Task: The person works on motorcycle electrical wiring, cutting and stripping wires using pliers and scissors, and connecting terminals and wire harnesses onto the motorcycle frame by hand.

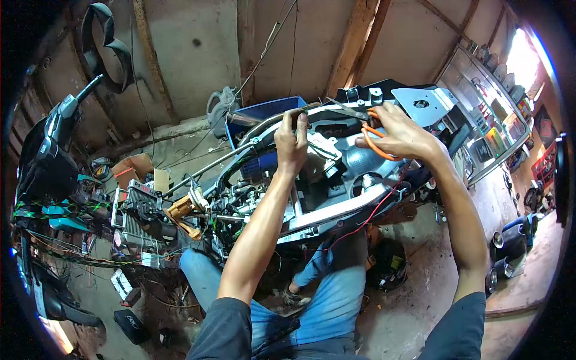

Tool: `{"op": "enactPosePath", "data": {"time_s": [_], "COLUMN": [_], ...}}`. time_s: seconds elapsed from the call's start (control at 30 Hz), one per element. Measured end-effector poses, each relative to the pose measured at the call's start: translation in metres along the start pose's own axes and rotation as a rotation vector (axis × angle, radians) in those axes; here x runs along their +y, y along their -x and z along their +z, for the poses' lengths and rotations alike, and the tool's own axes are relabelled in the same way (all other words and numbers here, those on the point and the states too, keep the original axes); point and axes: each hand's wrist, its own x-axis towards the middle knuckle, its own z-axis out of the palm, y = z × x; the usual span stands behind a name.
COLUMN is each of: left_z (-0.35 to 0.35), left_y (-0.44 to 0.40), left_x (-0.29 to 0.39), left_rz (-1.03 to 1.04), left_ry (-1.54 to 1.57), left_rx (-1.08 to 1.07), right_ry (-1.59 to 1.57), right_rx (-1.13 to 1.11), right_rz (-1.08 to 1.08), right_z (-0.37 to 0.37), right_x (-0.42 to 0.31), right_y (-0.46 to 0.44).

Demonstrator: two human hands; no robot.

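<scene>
My right hand (401, 135) is closed on a pair of scissors (379, 146) with orange handles. Their metal blades are spread and point left, toward my other hand. My left hand (290, 139) is raised with its fingers pinched at the far rail of a stripped motorcycle frame (336, 218). Whatever lies between those fingers is too small to make out; a thin dark strand shows beside the fingertips. Under and between both hands sit a white part (324, 150) and a grey rounded plastic panel (364, 157) within the frame.
Behind the frame stands a blue crate (273, 106). To the left are a radiator (141, 211), loose wiring and an open cardboard box (135, 170). A glass display case (489, 114) leans at the right. A red wire (379, 210) hangs along the frame's near side.
</scene>
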Motion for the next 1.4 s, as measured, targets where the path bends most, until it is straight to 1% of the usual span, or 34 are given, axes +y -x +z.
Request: {"op": "enactPosePath", "data": {"time_s": [0.03, 0.1, 0.17, 0.2, 0.3, 0.33, 0.37, 0.43, 0.5, 0.53, 0.63, 0.7, 0.73, 0.77, 0.83, 0.9, 0.93, 0.97, 1.03, 1.07, 1.13, 1.23, 1.27, 1.37, 1.4], "left_z": [0.001, 0.001, 0.002, 0.002, 0.001, 0.0, 0.0, 0.001, 0.002, 0.0, 0.002, 0.002, 0.001, 0.0, -0.002, -0.002, -0.001, -0.001, -0.003, -0.002, -0.004, -0.003, -0.004, -0.006, -0.007], "left_y": [0.0, 0.001, 0.0, 0.0, -0.001, -0.001, -0.001, -0.002, -0.001, -0.001, -0.001, -0.001, -0.002, -0.001, -0.001, -0.003, -0.004, -0.004, -0.005, -0.004, -0.004, -0.004, -0.004, -0.005, -0.005], "left_x": [0.0, -0.001, -0.002, -0.003, -0.004, -0.003, -0.002, -0.003, -0.006, -0.008, -0.014, -0.014, -0.013, -0.011, -0.006, -0.009, -0.01, -0.012, -0.011, -0.009, -0.009, -0.011, -0.012, -0.009, -0.008], "left_rz": [0.001, 0.0, -0.008, -0.01, -0.04, -0.046, -0.053, -0.051, -0.07, -0.066, -0.039, -0.072, -0.073, -0.077, -0.092, -0.108, -0.091, -0.079, -0.053, -0.094, -0.083, -0.078, -0.081, -0.103, -0.113], "left_ry": [0.011, 0.032, 0.05, 0.059, 0.071, 0.073, 0.076, 0.073, 0.096, 0.039, 0.123, 0.124, 0.119, 0.115, 0.147, 0.204, 0.203, 0.193, 0.174, 0.184, 0.203, 0.244, 0.242, 0.218, 0.207], "left_rx": [0.001, 0.0, 0.011, 0.012, 0.003, 0.003, 0.0, 0.0, 0.0, -0.03, -0.035, -0.06, -0.065, -0.071, -0.091, -0.111, -0.084, -0.091, -0.104, -0.103, -0.113, -0.115, -0.117, -0.136, -0.144], "right_ry": [0.0, -0.028, -0.007, 0.053, -0.161, -0.143, -0.034, -0.108, -0.075, -0.087, -0.099, -0.112, -0.101, -0.064, -0.11, -0.236, -0.3, -0.281, -0.245, -0.251, -0.261, -0.248, -0.211, -0.142, -0.26], "right_rx": [-0.041, 0.041, -0.006, 0.031, 0.034, 0.033, -0.034, 0.052, 0.073, 0.098, 0.146, 0.168, 0.189, 0.154, 0.228, 0.139, 0.091, 0.057, 0.245, 0.194, 0.092, 0.114, 0.127, 0.052, 0.2], "right_rz": [0.044, -0.085, -0.07, -0.111, -0.254, -0.29, -0.221, -0.358, -0.352, -0.368, -0.403, -0.421, -0.412, -0.374, -0.411, -0.402, -0.397, -0.354, -0.491, -0.465, -0.413, -0.385, -0.426, -0.405, -0.472], "right_z": [-0.005, 0.016, 0.025, 0.033, 0.042, 0.044, 0.046, 0.05, 0.056, 0.057, 0.061, 0.065, 0.064, 0.061, 0.068, 0.057, 0.052, 0.052, 0.062, 0.064, 0.051, 0.05, 0.052, 0.06, 0.062], "right_x": [-0.009, -0.001, -0.001, 0.001, 0.009, 0.007, 0.006, 0.005, 0.001, -0.001, -0.007, -0.007, -0.008, -0.008, -0.006, -0.008, -0.011, -0.011, -0.005, 0.001, -0.007, -0.008, -0.002, 0.012, 0.009], "right_y": [0.001, -0.014, -0.022, -0.029, -0.043, -0.048, -0.054, -0.059, -0.065, -0.066, -0.069, -0.071, -0.069, -0.069, -0.073, -0.068, -0.065, -0.066, -0.072, -0.073, -0.067, -0.063, -0.066, -0.078, -0.073]}}
